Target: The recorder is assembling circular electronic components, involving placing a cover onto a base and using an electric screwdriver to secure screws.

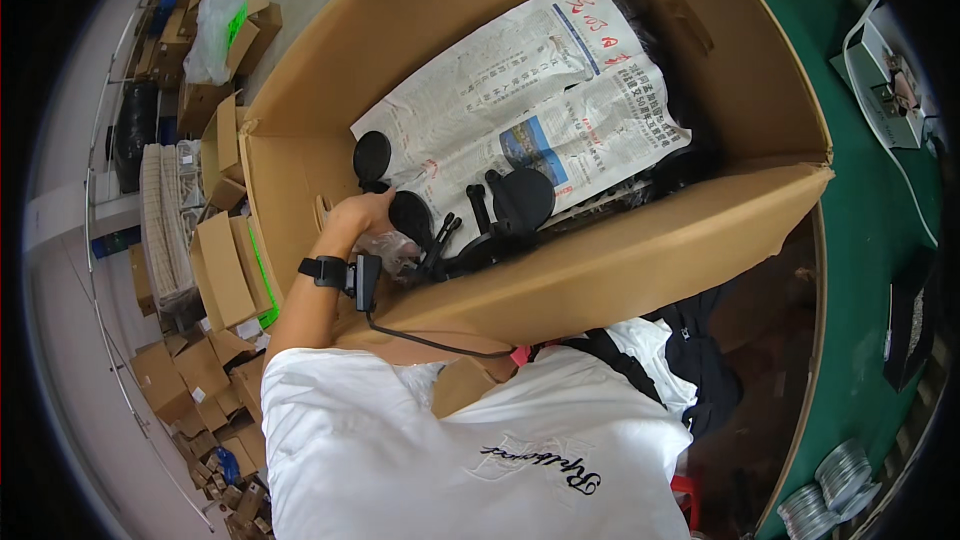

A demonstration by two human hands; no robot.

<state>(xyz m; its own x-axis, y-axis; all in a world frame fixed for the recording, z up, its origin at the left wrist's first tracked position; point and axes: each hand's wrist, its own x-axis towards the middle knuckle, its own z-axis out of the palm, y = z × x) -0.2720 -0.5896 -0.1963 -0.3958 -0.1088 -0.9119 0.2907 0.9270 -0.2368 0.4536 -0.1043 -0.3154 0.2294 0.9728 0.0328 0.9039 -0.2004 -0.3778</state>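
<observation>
My left hand (368, 215) reaches over the near left side of a large cardboard box (560, 280). It is closed at the edge of a black round-headed part (410, 215); its fingertips are partly hidden. Just beyond it stands another black disc-shaped part (372, 157), almost touching the fingers. Crumpled clear plastic (395, 250) lies under the hand. To the right, a larger black round part (523, 198) and slim black arms (440, 240) rest on a spread newspaper (480, 100). My right hand is out of sight.
More dark plastic-wrapped items (690, 165) show at the newspaper's right edge. On the right, a green surface (860, 270) holds an open white case (880, 90), a cable and metal coils (840, 480). Stacked cartons (225, 270) fill the left side.
</observation>
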